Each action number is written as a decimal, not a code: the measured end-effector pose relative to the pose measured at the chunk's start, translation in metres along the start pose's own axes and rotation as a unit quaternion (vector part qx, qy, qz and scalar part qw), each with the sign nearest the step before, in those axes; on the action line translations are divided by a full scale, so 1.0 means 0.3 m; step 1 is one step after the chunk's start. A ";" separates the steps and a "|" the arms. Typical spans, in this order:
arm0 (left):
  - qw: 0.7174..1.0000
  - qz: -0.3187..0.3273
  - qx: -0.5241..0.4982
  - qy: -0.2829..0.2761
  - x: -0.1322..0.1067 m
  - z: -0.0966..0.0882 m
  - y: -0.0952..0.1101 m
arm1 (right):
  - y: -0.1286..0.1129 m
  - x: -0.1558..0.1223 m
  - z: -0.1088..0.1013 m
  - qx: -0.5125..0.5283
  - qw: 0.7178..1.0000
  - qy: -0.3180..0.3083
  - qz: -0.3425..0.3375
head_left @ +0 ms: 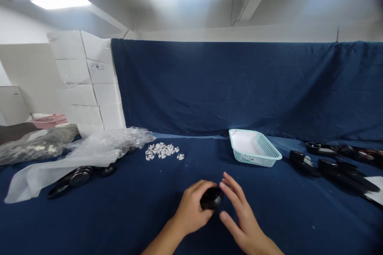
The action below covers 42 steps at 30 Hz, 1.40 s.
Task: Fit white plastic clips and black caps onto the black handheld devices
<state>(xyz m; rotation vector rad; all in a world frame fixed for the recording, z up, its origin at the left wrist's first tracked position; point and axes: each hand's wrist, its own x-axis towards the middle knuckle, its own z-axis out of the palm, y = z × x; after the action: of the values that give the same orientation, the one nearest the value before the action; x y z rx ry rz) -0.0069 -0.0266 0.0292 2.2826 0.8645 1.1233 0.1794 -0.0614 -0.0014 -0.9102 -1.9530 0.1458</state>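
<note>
My left hand [193, 207] is wrapped round a glossy black rounded plastic part [211, 198] above the front middle of the blue-covered table. Part of it is hidden by my fingers, so its exact kind cannot be made out. Just to its right, my right hand [239, 215] is open, thumb and fingers spread apart around the part's near side; nothing shows between them. Beyond my hands, to the left, lies a loose pile of small white plastic pieces [161, 150].
A light-blue plastic basket [272, 158] with a white bottom stands at the back right. Black parts [344, 171] lie along the right. Clear plastic bags [98, 147] and more black round parts [80, 176] lie left. White boxes [107, 87] are stacked behind them, beside a blue curtain [224, 87].
</note>
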 end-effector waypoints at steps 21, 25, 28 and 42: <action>0.999 -0.031 0.018 -0.022 -0.001 0.008 -0.027 | 0.006 -0.004 0.028 0.052 0.996 0.046 0.058; 0.998 -0.043 0.044 -0.011 -0.005 0.005 -0.034 | 0.015 0.000 0.032 0.044 0.992 0.071 0.092; 0.997 -0.044 0.059 -0.008 -0.004 0.003 -0.034 | 0.026 0.001 0.038 0.043 0.987 0.101 0.121; 0.992 -0.083 0.093 -0.032 0.001 -0.005 -0.043 | 0.119 0.000 0.062 0.199 0.901 0.144 0.358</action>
<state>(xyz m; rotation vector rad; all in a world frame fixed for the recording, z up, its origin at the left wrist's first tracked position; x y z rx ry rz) -0.0122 -0.0170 0.0219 2.3293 1.1516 0.9253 0.1838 -0.0310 -0.0275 -1.2442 -1.1770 0.7608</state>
